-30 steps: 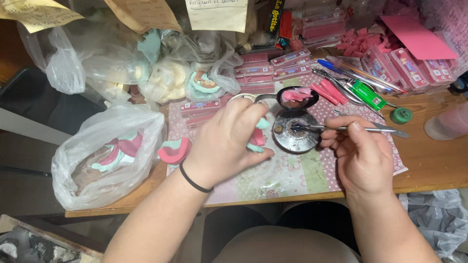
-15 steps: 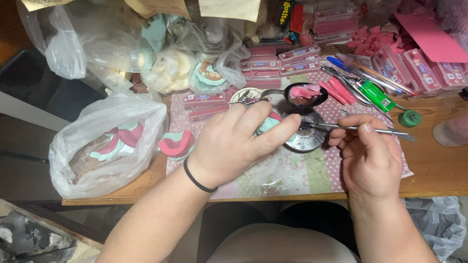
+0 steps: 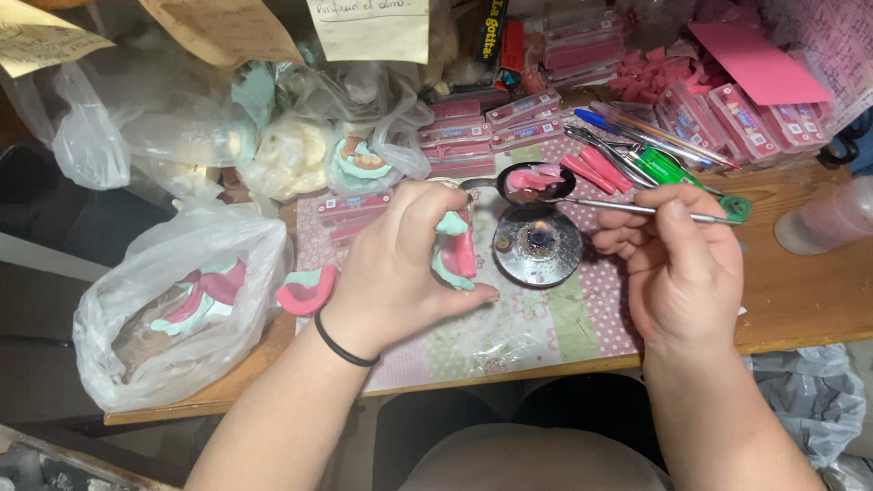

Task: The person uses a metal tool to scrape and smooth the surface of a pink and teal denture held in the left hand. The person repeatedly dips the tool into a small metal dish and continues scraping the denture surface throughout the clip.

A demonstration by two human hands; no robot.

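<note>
Head view: left hand (image 3: 400,273) curled tight round a pink and mint dental cast (image 3: 455,250), held just above the patterned mat (image 3: 546,327), close beside the small round burner (image 3: 537,245) with its faint flame. Black hair band (image 3: 344,345) on the left wrist. Right hand (image 3: 682,264) pinched narrow on a thin metal wax instrument (image 3: 627,209), tip reaching left into a spoon of pink wax (image 3: 532,182) sitting over the burner. Second pink and mint cast (image 3: 307,289) lying on the worktop (image 3: 800,291) just left of the left wrist, touching the clear plastic bag (image 3: 173,309) that hangs past the near edge with more casts inside. Back of the worktop crowded: more bags (image 3: 182,127), stacked pink boxes (image 3: 509,118), pens (image 3: 655,136) and pink wax strips (image 3: 591,168) packed right up to the mat's far edge. Translucent pink bottle (image 3: 827,223) lying near the right edge. Open room mainly on the mat's near half, between the two wrists, and on the bare wood right of the right hand, up to the front edge
</note>
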